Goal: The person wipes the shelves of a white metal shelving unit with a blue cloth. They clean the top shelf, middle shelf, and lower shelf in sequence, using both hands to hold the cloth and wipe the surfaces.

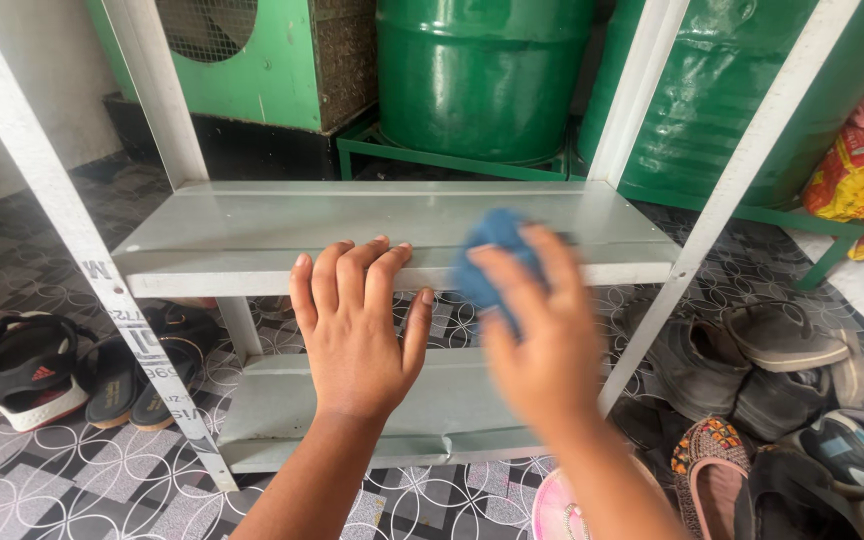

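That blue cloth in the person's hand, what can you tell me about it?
The blue cloth is a small soft wad, bunched up, and looks like fabric. The right hand grips it from behind, fingers wrapped over it, so only its upper part shows. It sits at the front edge of the grey metal shelf, seemingly pressed against it. Both cloth and hand are blurred. The left hand rests on that edge beside it, apart from the cloth.

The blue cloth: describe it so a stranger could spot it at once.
Find the white metal rack in front of the green drums. At the front edge of its upper shelf, the right hand holds the blue cloth, the only blue, soft lump on the grey shelf.
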